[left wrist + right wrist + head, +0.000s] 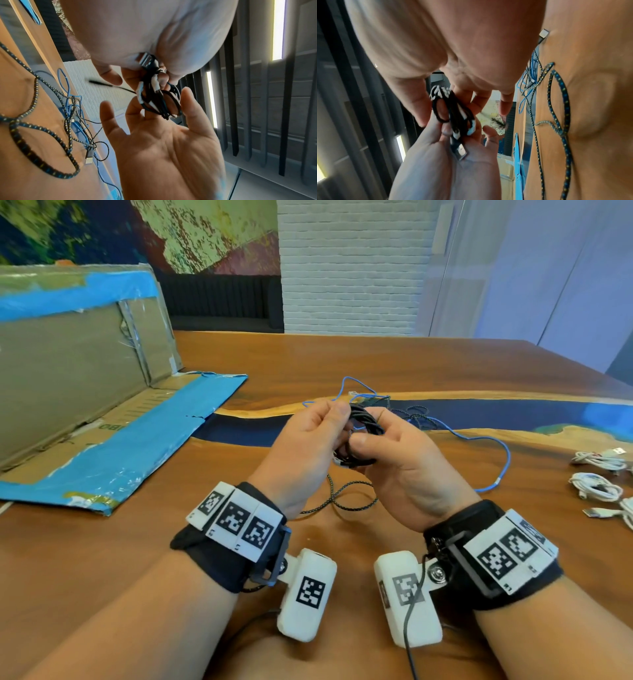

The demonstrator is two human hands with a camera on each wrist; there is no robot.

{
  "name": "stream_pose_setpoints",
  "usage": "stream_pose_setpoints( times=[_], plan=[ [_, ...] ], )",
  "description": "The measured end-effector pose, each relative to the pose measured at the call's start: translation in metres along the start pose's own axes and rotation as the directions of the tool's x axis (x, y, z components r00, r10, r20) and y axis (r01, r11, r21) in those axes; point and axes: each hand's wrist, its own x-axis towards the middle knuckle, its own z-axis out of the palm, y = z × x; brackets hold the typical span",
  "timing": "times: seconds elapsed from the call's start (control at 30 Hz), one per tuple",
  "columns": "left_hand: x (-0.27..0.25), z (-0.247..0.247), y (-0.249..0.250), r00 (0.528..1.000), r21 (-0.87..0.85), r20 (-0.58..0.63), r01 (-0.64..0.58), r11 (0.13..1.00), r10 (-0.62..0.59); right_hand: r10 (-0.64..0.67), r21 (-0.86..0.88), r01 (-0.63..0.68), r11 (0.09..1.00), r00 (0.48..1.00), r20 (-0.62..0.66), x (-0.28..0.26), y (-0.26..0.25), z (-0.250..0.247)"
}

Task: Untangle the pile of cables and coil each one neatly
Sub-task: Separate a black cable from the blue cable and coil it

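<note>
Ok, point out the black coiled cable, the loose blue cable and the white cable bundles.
black coiled cable (363, 429): head view, middle of the coil.
loose blue cable (506, 455): head view, right-hand bend.
white cable bundles (596, 490): head view, middle bundle.

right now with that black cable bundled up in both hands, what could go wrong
The black coil is only pinched between the left hand and right hand, so its loops could spring open. Its loose USB plug may slip free. The blue cable and braided cable remain tangled below and could snag.
</note>
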Motion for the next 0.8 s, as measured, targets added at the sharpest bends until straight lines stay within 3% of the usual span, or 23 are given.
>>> stream_pose_setpoints(
  times=[0.1,0.27,0.37,0.57,0.8],
  plan=[
    [0.003,-0.006,-0.001,0.999,0.033,-0.032,-0.002,0.999,0.003,-0.005,-0.073,0.004,0.997,1.000,-0.011,-0.001,-0.001,-0.002],
    [0.004,-0.006,-0.006,0.999,0.089,-0.019,-0.025,0.996,0.027,-0.016,-0.195,-0.040,0.980,0.961,-0.278,0.005,0.009,-0.001],
    [0.002,-0.004,-0.005,0.997,0.161,0.015,-0.073,0.984,0.071,-0.008,-0.220,-0.076,0.973,0.934,-0.356,0.007,0.010,-0.002],
    [0.004,-0.011,-0.004,0.992,0.212,0.039,-0.128,0.969,0.123,0.061,-0.080,-0.087,0.993,0.959,-0.278,0.000,0.004,0.001],
    [0.008,-0.012,-0.004,0.988,0.096,-0.110,-0.100,0.990,0.110,0.156,0.214,-0.122,0.969,0.976,-0.150,0.001,-0.003,0.002]
  ],
)
